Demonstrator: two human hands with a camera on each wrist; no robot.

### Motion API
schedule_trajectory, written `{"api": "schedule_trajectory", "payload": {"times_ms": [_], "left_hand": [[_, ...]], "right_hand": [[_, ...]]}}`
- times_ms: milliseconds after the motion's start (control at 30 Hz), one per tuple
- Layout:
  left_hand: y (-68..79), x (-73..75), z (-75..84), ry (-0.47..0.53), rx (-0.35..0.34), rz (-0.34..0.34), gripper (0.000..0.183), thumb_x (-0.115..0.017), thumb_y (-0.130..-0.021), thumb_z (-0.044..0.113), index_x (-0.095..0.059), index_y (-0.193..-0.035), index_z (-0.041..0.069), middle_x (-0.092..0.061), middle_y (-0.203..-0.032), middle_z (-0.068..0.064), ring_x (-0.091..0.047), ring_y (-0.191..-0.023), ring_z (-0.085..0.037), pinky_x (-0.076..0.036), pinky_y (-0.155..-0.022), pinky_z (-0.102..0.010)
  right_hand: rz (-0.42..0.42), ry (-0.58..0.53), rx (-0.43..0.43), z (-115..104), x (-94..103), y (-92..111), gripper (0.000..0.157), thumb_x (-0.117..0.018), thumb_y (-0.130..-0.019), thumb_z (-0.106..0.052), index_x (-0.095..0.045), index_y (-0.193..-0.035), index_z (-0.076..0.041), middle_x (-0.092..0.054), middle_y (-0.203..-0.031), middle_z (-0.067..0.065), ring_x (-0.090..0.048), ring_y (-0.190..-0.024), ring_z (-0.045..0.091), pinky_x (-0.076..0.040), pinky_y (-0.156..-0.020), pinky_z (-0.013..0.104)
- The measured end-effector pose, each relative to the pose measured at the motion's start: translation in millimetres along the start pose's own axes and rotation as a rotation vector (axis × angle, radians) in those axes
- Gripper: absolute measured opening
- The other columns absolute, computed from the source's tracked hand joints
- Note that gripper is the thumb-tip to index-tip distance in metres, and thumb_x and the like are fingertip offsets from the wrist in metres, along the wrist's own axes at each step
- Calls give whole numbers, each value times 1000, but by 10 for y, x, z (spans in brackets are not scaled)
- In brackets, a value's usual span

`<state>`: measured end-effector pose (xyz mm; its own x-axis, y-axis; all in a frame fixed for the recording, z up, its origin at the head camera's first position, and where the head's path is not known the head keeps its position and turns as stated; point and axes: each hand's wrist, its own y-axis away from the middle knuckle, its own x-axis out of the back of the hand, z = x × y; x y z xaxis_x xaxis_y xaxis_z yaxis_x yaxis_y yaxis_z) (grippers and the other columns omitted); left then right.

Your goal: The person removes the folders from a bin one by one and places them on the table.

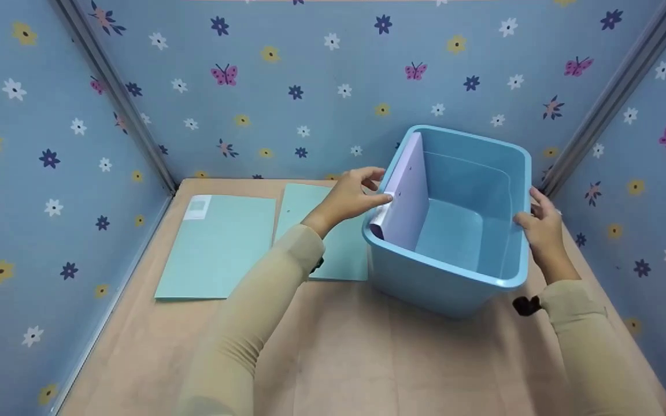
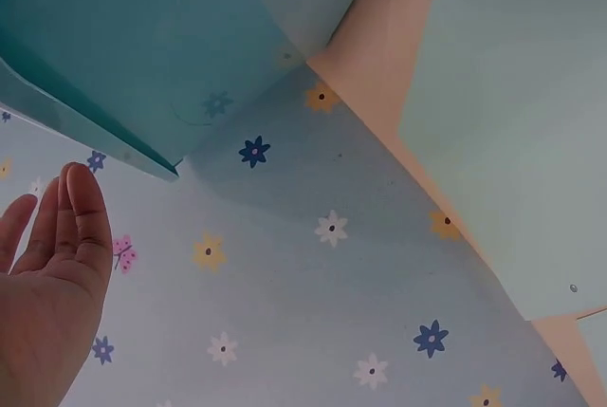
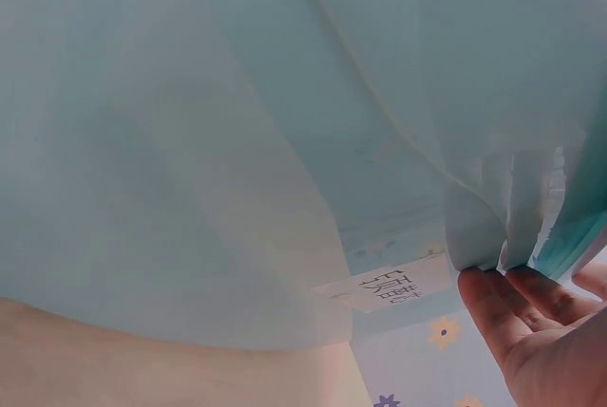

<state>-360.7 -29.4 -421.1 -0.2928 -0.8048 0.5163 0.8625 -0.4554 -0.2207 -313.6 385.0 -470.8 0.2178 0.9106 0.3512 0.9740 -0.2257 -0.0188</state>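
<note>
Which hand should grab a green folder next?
Probably the left hand: it's at the bin's left rim, nearer both green folders. The right hand grips the opposite rim, farther away.

Head view from above, forward and down — wrist views close in — the blue tub in all three.

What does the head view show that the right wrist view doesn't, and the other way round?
Only the head view: the left hand, a lilac folder standing inside the blue bin, and two mint folders on the tabletop.

Only the right wrist view: dark characters on a white label beside the right hand.

Both: the blue bin, the right hand, the tabletop and flowered wall.
</note>
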Motion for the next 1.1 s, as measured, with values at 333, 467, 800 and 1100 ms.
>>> {"api": "schedule_trajectory", "payload": {"times_ms": [333,467,800,1100], "left_hand": [[-90,-91,25,5,40,-36,60,-80,-99,25,-61,-152,4,-69,-140,-13,-66,-107,-23,-65,-94,-37],[-120,-122,43,-2,59,-59,58,-79,-100,23,-60,-152,4,-67,-143,-14,-68,-108,-25,-65,-96,-41],[-187,-161,125,-28,79,-88,63,-80,-98,22,-59,-154,4,-66,-144,-13,-69,-108,-23,-64,-98,-37],[-220,-265,246,-46,101,-106,64,-81,-99,25,-57,-156,6,-64,-148,-12,-70,-110,-24,-63,-102,-43]], "right_hand": [[-1,0,7,-17,-13,20,85,-50,-99,-8,-16,-176,-16,-41,-169,28,-51,-146,42,-49,-117,55],[-7,0,9,-6,-14,31,84,-50,-100,-8,-16,-176,-16,-42,-168,28,-52,-146,43,-52,-117,53],[-6,3,-1,10,3,8,83,-49,-102,-8,-15,-177,-17,-40,-169,28,-52,-145,40,-50,-118,55],[7,-11,10,-3,-14,1,83,-50,-100,-8,-17,-176,-16,-42,-168,27,-52,-145,40,-55,-107,37]]}}
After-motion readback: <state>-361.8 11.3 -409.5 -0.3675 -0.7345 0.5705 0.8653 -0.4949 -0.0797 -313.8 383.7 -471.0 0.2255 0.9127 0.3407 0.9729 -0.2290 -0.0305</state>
